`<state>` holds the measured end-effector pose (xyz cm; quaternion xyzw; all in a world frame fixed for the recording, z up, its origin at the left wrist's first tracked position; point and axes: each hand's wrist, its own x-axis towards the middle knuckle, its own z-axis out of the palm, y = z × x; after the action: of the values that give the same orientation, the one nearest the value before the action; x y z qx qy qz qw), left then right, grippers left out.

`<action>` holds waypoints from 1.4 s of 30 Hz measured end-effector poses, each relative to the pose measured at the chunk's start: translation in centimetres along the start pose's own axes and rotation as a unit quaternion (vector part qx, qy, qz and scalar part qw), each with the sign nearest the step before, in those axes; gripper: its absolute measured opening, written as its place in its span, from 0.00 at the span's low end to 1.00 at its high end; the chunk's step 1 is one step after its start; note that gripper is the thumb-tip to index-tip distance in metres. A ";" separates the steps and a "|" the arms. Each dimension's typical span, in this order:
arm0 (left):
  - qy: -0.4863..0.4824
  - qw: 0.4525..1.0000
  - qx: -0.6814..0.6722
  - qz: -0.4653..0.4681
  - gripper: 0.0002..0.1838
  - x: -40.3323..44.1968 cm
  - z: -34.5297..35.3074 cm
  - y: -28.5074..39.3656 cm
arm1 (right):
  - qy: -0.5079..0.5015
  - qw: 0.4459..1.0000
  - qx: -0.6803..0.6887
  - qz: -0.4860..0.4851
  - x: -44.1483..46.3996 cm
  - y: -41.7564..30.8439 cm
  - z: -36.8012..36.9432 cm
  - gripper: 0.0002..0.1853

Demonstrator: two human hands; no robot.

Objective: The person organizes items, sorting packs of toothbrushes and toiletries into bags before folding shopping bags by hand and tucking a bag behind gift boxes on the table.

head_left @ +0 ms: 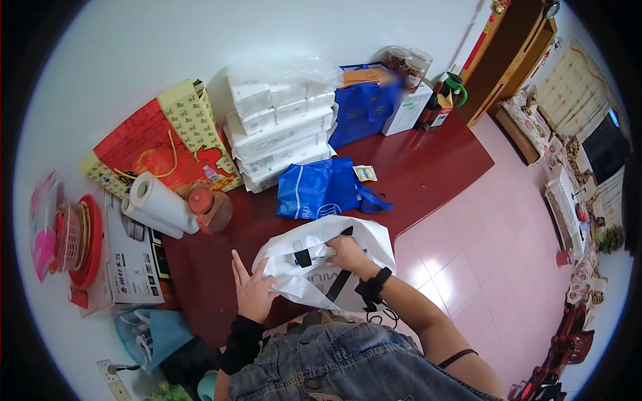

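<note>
A white bag (pixel 294 240) with black straps and dark lettering lies at the table's near edge, its mouth spread toward me. My right hand (pixel 349 257) reaches into that mouth with its fingers curled together; a pale item shows by the fingertips, too hidden to name. At the bag's left edge is my left hand (pixel 254 292), fingers spread, the fingertips against or close to the white material. Just beyond the white bag rests a flattened blue bag (pixel 314 190) with a small yellow-and-white packet (pixel 365 173) beside it.
Stacked tissue packs (pixel 281 134), a red-and-yellow gift bag (pixel 147 144) and an upright blue bag (pixel 361 110) line the wall. Paper towel rolls (pixel 157 204) and a glass jug (pixel 212 208) stand left. The dark red table (pixel 428 174) ends at right above pink floor tiles (pixel 461 234).
</note>
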<state>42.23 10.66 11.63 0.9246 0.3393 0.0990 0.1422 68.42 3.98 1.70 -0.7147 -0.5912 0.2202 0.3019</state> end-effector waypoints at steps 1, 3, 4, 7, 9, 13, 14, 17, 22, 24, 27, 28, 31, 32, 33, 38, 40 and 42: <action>0.027 1.000 0.006 0.006 0.06 -0.4 0.1 -0.1 | -0.001 1.000 0.000 -0.002 0.0 -0.7 -0.1 0.22; 0.056 0.998 0.013 0.013 0.04 -0.9 -0.3 -0.2 | -0.023 0.997 -0.069 0.011 0.1 -1.9 -0.1 0.23; 0.070 0.998 -0.008 0.001 0.03 -1.2 -1.1 0.2 | -0.021 0.997 -0.070 0.011 0.2 -2.2 0.4 0.23; 0.098 0.995 -0.032 -0.006 0.03 -1.7 -1.7 -0.2 | -0.102 0.985 -0.136 -0.007 0.2 -3.0 3.2 0.24; 0.069 0.997 -0.008 -0.031 0.03 -2.6 -0.2 -2.4 | -0.118 0.987 -0.107 -0.024 0.2 -3.3 4.9 0.26; 0.086 0.990 0.004 -0.114 0.02 -6.3 2.5 -6.2 | -0.163 0.979 -0.043 -0.111 0.4 -4.5 3.2 0.23; 0.100 0.988 0.026 -0.118 0.03 -6.6 1.7 -6.0 | -0.206 0.966 0.146 -0.056 0.9 -5.5 1.4 0.19; 0.149 0.976 0.051 -0.152 0.04 -7.2 1.0 -8.2 | -0.086 0.969 0.232 0.004 2.9 -6.8 -3.6 0.10; 0.131 0.976 0.042 -0.170 0.01 -11.4 0.5 -13.6 | 0.095 0.983 -0.053 0.146 6.0 4.4 -4.2 0.19; 0.113 0.976 0.011 -0.184 0.03 -11.6 -0.5 -12.9 | 0.088 0.973 -0.104 0.187 6.1 8.6 -3.1 0.22; 0.191 0.961 0.016 -0.200 0.09 -12.8 0.3 -11.5 | 0.158 0.956 -0.077 0.234 6.3 11.9 -2.1 0.24; 0.168 0.963 0.019 -0.208 0.15 -13.2 0.2 -11.1 | 0.185 0.952 -0.065 0.236 6.5 12.6 -1.9 0.22; 0.150 0.949 -0.001 -0.277 0.18 -13.4 -0.6 -8.6 | 0.215 0.945 -0.056 0.239 7.4 13.0 -2.4 0.19; 0.150 0.949 0.000 -0.278 0.18 -13.7 -0.9 -8.1 | 0.220 0.943 -0.058 0.243 7.7 12.8 -2.8 0.18; 0.141 0.946 0.008 -0.293 0.19 -14.0 -1.1 -7.6 | 0.219 0.943 -0.057 0.242 7.9 12.6 -3.2 0.18; 0.154 0.918 0.021 -0.364 0.20 -15.5 -1.1 -6.3 | 0.258 0.926 -0.160 0.223 11.2 13.5 -5.1 0.18; 0.170 0.915 0.038 -0.364 0.20 -16.2 -0.9 -6.2 | 0.222 0.932 -0.186 0.217 12.5 15.2 -5.6 0.22; 0.187 0.921 0.096 -0.327 0.15 -14.9 -2.3 -4.6 | 0.141 0.928 -0.240 0.246 13.9 16.3 -6.1 0.34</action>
<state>27.61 4.67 10.96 0.7363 0.6509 0.1846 0.0108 86.95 14.64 -4.61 -0.9126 -0.3833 0.0360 0.1377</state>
